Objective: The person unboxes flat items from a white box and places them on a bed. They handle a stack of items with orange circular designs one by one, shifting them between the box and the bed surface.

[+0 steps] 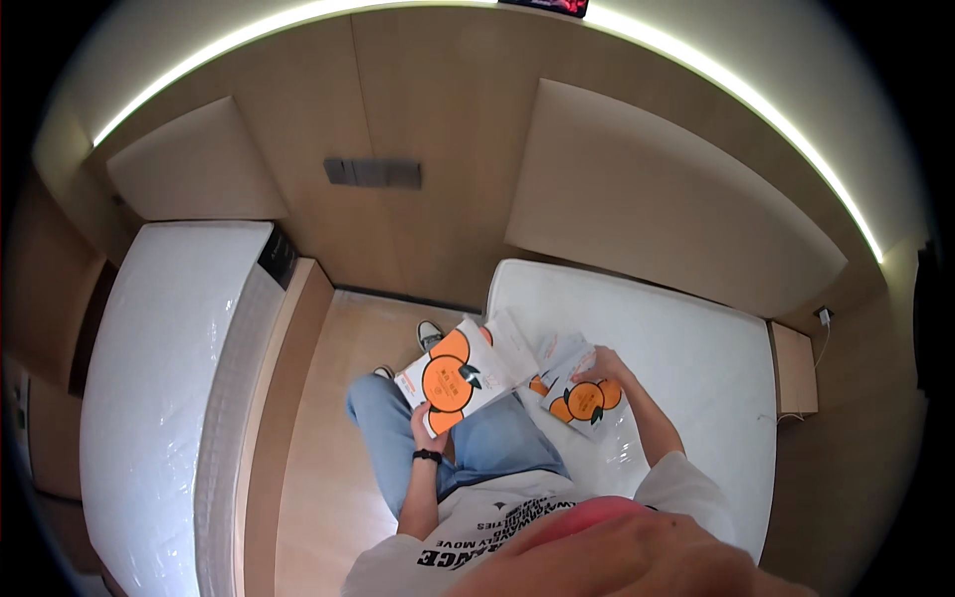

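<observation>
My left hand (pixel 428 426) grips the lower edge of a white package (pixel 456 383) printed with large oranges and green leaves. It is held tilted above my lap, and a plain white part (pixel 513 343) shows at its far right side. I cannot tell whether it is a carton or a bag. On the right, my right hand (pixel 604 366) has its fingers closed over the top of more white packaging (pixel 588 403) with the same orange print, on or just above the bed. Its pieces overlap, and their number is unclear.
I sit on the edge of a plastic-wrapped white mattress (pixel 696 398). Another wrapped mattress (pixel 159 398) lies on the left in a wooden bed frame (pixel 274 428). Padded headboards line the wall, with a grey wall panel (pixel 373 173) between them. A small wooden cabinet (pixel 795 368) stands at right.
</observation>
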`<state>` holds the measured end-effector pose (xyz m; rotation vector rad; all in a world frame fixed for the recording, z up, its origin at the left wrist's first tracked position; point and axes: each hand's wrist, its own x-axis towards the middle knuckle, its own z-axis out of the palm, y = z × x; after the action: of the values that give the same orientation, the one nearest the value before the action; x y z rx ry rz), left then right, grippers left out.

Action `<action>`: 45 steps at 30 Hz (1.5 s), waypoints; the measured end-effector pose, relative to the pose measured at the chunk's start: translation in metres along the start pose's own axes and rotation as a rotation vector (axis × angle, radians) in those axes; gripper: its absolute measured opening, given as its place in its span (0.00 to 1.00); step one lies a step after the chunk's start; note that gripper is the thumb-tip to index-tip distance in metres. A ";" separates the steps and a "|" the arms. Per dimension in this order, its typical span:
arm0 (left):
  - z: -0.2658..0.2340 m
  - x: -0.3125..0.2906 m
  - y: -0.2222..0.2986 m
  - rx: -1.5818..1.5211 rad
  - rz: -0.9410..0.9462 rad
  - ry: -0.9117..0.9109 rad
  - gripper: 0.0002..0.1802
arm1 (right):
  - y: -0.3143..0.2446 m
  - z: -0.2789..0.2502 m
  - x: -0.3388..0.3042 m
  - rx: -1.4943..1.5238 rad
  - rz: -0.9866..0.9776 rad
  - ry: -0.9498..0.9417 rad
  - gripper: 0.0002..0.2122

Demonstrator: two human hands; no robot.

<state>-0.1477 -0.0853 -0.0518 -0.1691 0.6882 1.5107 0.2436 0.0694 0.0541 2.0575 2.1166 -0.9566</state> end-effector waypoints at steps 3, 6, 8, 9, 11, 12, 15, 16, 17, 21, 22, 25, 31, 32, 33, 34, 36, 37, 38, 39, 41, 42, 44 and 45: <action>0.004 -0.001 -0.002 -0.032 0.018 -0.016 0.23 | -0.015 -0.007 -0.019 0.059 -0.019 -0.025 0.40; -0.001 -0.004 0.006 -0.005 0.055 -0.068 0.22 | -0.055 -0.003 -0.040 0.024 -0.099 -0.009 0.38; -0.001 0.002 0.001 0.001 0.045 -0.058 0.22 | -0.067 0.017 -0.062 -0.003 -0.107 0.020 0.36; -0.001 0.004 -0.001 0.003 0.046 -0.049 0.22 | -0.073 0.030 -0.069 -0.068 -0.149 0.125 0.38; 0.003 0.002 -0.002 0.006 0.040 -0.032 0.23 | -0.080 0.042 -0.074 -0.135 -0.187 0.225 0.39; 0.006 0.001 -0.003 -0.003 0.031 -0.042 0.23 | -0.081 0.045 -0.073 -0.066 -0.112 0.187 0.40; 0.001 -0.002 0.000 -0.010 0.028 -0.044 0.24 | -0.097 0.034 -0.077 -0.016 -0.032 0.114 0.42; 0.001 -0.001 -0.001 -0.014 0.047 -0.061 0.24 | -0.102 0.026 -0.080 -0.043 -0.019 0.096 0.42; -0.002 -0.001 -0.001 -0.018 0.067 -0.078 0.25 | -0.102 0.026 -0.082 -0.041 -0.019 0.089 0.42; 0.013 -0.006 -0.004 -0.058 0.044 -0.065 0.19 | -0.086 0.034 -0.087 -0.047 -0.157 0.052 0.35; 0.014 -0.008 -0.002 -0.052 0.043 -0.053 0.19 | -0.087 0.040 -0.087 -0.062 -0.170 0.060 0.33; 0.011 -0.007 0.000 -0.019 0.063 -0.053 0.18 | -0.090 0.045 -0.087 -0.094 -0.138 0.081 0.30; 0.006 -0.003 -0.003 -0.045 0.060 -0.066 0.18 | -0.082 0.031 -0.092 -0.104 -0.193 0.166 0.24; 0.009 -0.006 -0.003 -0.060 0.045 -0.050 0.18 | -0.084 0.017 -0.100 -0.147 -0.235 0.253 0.23; 0.012 -0.009 -0.002 -0.076 0.031 -0.034 0.18 | -0.085 0.000 -0.103 -0.147 -0.237 0.252 0.23; 0.015 -0.010 -0.002 -0.067 0.020 -0.051 0.19 | -0.085 -0.021 -0.106 -0.218 -0.246 0.311 0.21; 0.012 -0.010 0.002 -0.057 0.037 -0.051 0.19 | -0.091 -0.049 -0.107 -0.295 -0.281 0.384 0.19; 0.009 -0.010 0.003 -0.056 0.045 -0.055 0.20 | -0.094 -0.061 -0.110 -0.310 -0.296 0.404 0.17; 0.009 -0.009 0.005 -0.053 0.032 -0.078 0.20 | -0.098 -0.071 -0.111 -0.341 -0.336 0.393 0.16; 0.006 -0.010 0.004 -0.054 0.026 -0.074 0.20 | -0.089 -0.069 -0.107 -0.343 -0.330 0.388 0.16; 0.003 -0.002 0.000 -0.026 0.043 -0.065 0.23 | -0.068 -0.062 -0.090 -0.430 -0.447 0.219 0.15; 0.000 0.000 -0.002 -0.027 0.056 -0.073 0.23 | -0.064 -0.050 -0.088 -0.447 -0.432 0.125 0.15; 0.000 0.000 -0.005 -0.043 0.049 -0.058 0.23 | -0.031 -0.016 -0.071 -0.515 -0.417 0.097 0.17; 0.002 -0.001 -0.005 -0.060 0.053 -0.039 0.23 | -0.037 -0.016 -0.072 -0.515 -0.422 0.102 0.18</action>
<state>-0.1424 -0.0852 -0.0511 -0.1672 0.6205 1.5822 0.2243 0.0148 0.1129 1.4745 2.5601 -0.2664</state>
